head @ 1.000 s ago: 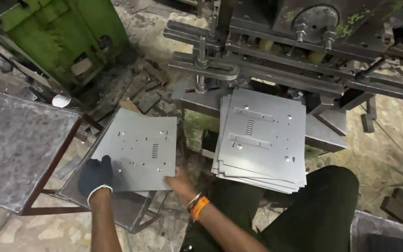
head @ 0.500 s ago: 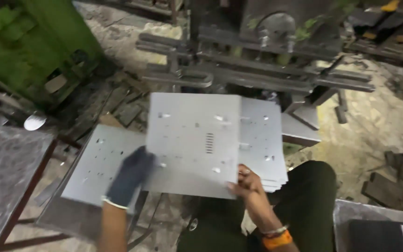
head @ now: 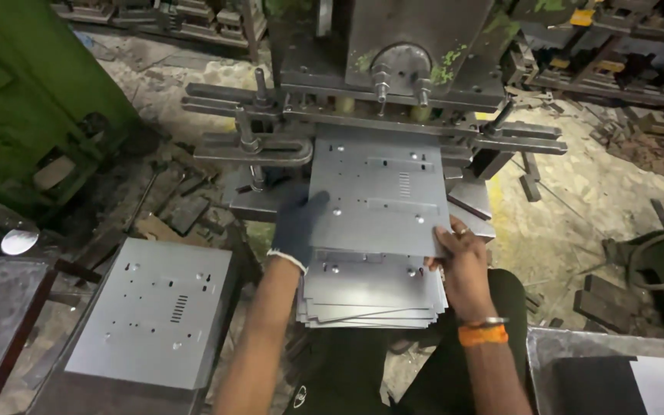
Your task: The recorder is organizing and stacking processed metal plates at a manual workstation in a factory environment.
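1. I take the press (head: 393, 69) as my landmark; everything below is placed from it.
2. My left hand (head: 295, 227), in a dark glove with a white cuff, grips the left edge of a grey punched sheet (head: 382, 196); the thumb lies on top of the metal.
3. My right hand (head: 461, 257), bare, with an orange band at the wrist, clasps the same sheet at its near right corner, fingers curled over the edge.
4. The sheet lies flat in both hands, its far edge just under the press head, and its near part over the stack.
5. The stack (head: 370, 296) of like sheets sits directly in front of the press, close to my lap, its layers slightly fanned at the near edge.
6. A second pile (head: 155, 311) of sheets rests well to the left of the press and nearer to me, on a low stand.
7. A clamp bar (head: 251, 150) juts from the left of the press, just beside the sheet's far left corner; I cannot tell whether they touch.
8. A green machine (head: 32, 100) stands far left of the press.
9. Scrap bits (head: 178, 207) lie on the floor between the green machine and the press.
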